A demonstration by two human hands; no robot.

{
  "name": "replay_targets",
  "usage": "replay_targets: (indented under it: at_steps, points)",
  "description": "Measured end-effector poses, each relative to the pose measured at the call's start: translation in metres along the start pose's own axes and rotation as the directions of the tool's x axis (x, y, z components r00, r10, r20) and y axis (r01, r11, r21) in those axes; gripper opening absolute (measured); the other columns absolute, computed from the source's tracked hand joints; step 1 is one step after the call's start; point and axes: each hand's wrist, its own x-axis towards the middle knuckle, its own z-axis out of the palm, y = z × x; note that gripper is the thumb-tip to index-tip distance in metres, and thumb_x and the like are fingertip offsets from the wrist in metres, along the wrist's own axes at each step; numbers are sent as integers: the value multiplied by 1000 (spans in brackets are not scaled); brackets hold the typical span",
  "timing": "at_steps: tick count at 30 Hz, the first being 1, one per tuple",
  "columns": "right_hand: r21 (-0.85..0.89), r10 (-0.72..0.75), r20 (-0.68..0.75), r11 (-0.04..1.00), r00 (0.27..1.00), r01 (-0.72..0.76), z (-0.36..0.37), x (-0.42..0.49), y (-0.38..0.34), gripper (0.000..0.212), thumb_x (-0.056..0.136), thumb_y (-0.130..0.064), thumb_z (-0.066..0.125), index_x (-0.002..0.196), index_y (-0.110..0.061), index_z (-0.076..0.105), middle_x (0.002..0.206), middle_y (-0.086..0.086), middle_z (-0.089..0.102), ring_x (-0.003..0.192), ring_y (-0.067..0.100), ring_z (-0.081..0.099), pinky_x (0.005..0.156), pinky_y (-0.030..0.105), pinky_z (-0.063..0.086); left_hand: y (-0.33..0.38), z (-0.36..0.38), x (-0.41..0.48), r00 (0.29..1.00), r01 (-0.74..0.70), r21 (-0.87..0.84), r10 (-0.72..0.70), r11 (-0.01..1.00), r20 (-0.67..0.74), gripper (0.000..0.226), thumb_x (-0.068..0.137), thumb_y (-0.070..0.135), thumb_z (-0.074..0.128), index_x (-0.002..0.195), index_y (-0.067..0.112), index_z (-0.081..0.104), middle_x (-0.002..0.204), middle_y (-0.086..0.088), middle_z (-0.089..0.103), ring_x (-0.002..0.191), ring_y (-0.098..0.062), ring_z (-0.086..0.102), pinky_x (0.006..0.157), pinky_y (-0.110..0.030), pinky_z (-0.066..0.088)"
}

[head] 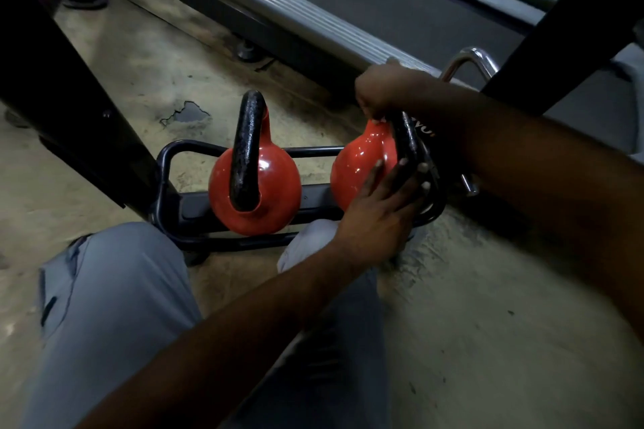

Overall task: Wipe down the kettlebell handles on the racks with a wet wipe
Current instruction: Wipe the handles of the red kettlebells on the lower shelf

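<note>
Two red kettlebells with black handles sit in a low black rack (166, 157) on the floor. The left kettlebell (278, 185) stands untouched, its handle (246, 150) upright. On the right kettlebell (359, 164), my left hand (380, 216) rests with straight fingers against the red body and the near side of the black handle (405, 141). My right hand (386, 90) reaches in from the right, and its fingers curl over the far top of that handle. No wipe is visible; it may be hidden under my right hand.
A treadmill deck (313, 10) with a ribbed grey side rail runs behind the rack. A thick black frame post (52, 80) slants down at the left, another (564, 28) at the upper right beside a chrome bar (470, 59). My knees in grey trousers (115, 289) are just before the rack.
</note>
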Motion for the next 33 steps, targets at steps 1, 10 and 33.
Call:
replay_targets:
  at_steps: [1,10,33]
  points:
    - [-80,-22,23,996,999,24,-1,4,-4,13,73,-17,77,81,-15,68,70,0,56,81,26,59,79,35,40,0,0,0,1000,5,13,-5,1000,18,59,84,26,55,140,9,52,153,-14,39,144,-39,28,117,-59,15]
    - [-332,-102,17,938,995,102,6,-12,-15,19,79,-14,71,67,-12,56,75,0,59,70,23,58,71,31,43,6,-2,-1,995,61,58,-65,996,73,59,86,23,52,144,11,47,157,-9,34,148,-36,22,118,-58,14]
    - [551,-26,189,-824,982,-128,129,-59,24,32,103,-13,40,92,0,67,74,13,65,54,11,65,56,26,58,-4,-16,2,980,18,58,-29,998,199,73,81,41,66,147,18,43,160,-4,27,148,-30,22,120,-47,15]
